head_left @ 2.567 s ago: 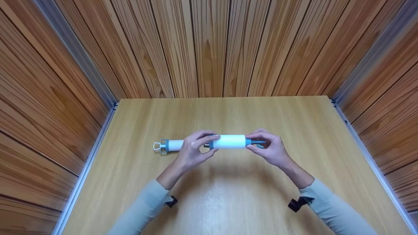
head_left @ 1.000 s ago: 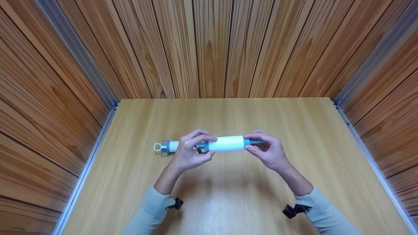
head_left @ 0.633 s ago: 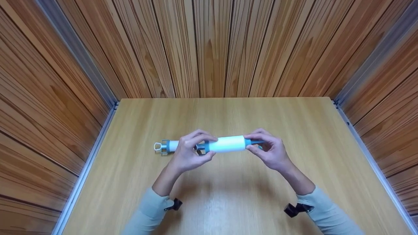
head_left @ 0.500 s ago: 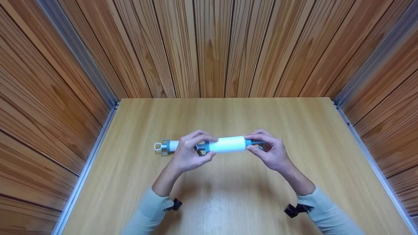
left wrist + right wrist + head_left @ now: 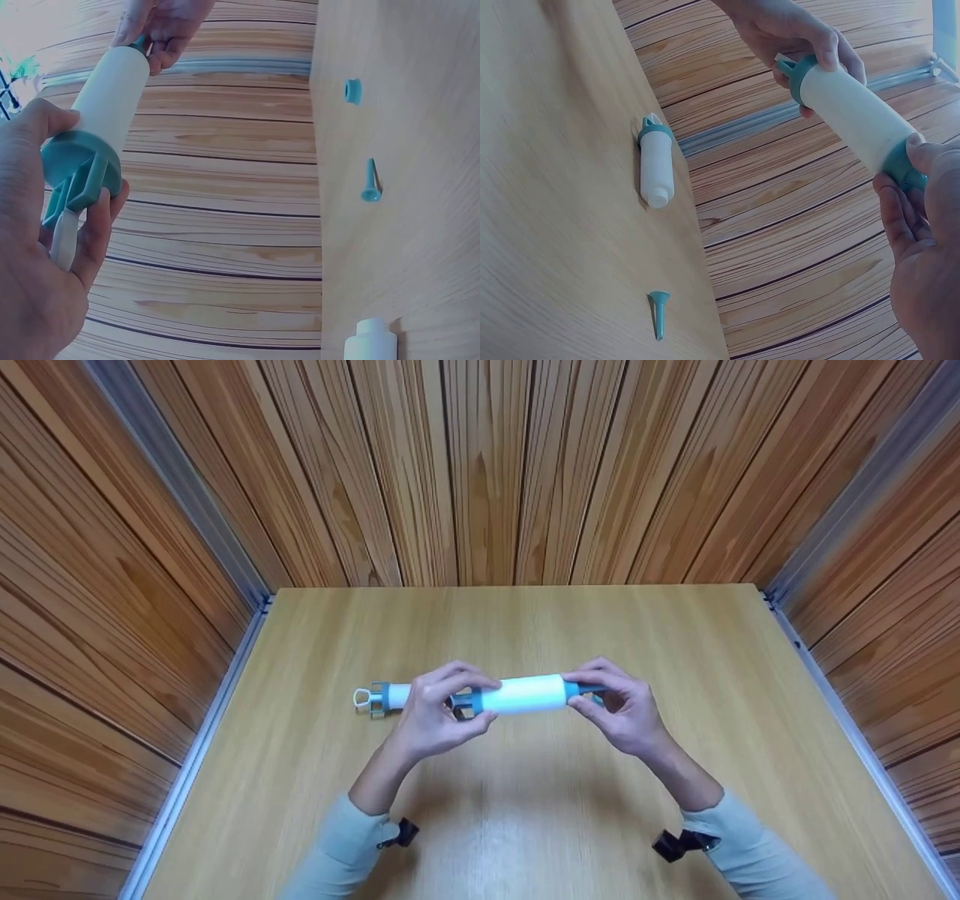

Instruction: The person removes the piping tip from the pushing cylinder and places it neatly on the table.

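Note:
An icing syringe (image 5: 525, 695) with a white barrel and teal ends is held up over the table by both hands. My left hand (image 5: 439, 709) grips its collar end, thumb and fingers around the teal collar (image 5: 84, 154); a white plunger handle (image 5: 64, 240) sticks out toward the palm. My right hand (image 5: 619, 706) pinches the teal tip end (image 5: 904, 166) between thumb and fingers, which partly hide it. A second syringe (image 5: 657, 169) lies on the table, partly behind the left hand in the head view.
On the wooden table (image 5: 525, 622) lie a loose teal nozzle (image 5: 371, 181) and a small teal ring (image 5: 352, 91). Wood-panelled walls (image 5: 480, 472) with metal corner rails (image 5: 195, 495) enclose the table at the back and sides.
Over the earlier frames the left hand shifts a little left and the held syringe tilts, showing more of its collar. In the last half second it drops very slightly. Both grips stay.

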{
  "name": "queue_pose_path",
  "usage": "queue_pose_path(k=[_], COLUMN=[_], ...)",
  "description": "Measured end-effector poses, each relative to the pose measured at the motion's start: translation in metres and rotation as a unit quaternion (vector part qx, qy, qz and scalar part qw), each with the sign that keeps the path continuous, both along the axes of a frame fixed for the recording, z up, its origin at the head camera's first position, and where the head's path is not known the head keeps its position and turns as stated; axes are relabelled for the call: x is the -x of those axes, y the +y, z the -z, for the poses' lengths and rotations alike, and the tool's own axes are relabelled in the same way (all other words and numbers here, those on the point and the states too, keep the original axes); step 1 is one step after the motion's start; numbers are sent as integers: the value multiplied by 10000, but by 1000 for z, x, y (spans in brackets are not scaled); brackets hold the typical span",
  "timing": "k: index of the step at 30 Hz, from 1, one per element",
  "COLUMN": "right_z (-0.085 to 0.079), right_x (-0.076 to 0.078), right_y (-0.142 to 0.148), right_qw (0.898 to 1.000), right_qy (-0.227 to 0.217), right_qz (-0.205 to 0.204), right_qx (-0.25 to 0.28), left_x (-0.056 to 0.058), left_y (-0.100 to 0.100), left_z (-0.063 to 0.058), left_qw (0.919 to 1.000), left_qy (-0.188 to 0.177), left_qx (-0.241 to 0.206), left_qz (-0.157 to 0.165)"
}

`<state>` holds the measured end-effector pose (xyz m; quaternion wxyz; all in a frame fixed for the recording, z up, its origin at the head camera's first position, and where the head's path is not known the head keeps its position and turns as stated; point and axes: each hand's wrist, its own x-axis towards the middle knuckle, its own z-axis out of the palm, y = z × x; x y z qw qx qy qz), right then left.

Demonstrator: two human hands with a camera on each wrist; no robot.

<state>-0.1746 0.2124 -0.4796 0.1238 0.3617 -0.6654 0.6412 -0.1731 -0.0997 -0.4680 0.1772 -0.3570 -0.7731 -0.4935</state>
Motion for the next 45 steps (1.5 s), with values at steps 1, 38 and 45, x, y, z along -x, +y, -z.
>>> queue_pose_path(k=[1, 38, 45], right_z=[0, 3, 14], right_x=[0, 2, 2], right_y=[0, 0, -3], right_qw=[10000, 9995, 9996], right_qy=[17, 278, 73], right_qz=[-26, -41, -77], right_qx=[24, -115, -276], left_x=[0, 3, 1], left_y=[0, -2, -1], left_z=[0, 6, 12], left_qw=[10000, 9935, 9964], left_qy=[-15, -1127, -847], left_qx=[-14, -135, 35], left_qz=[16, 40, -90])
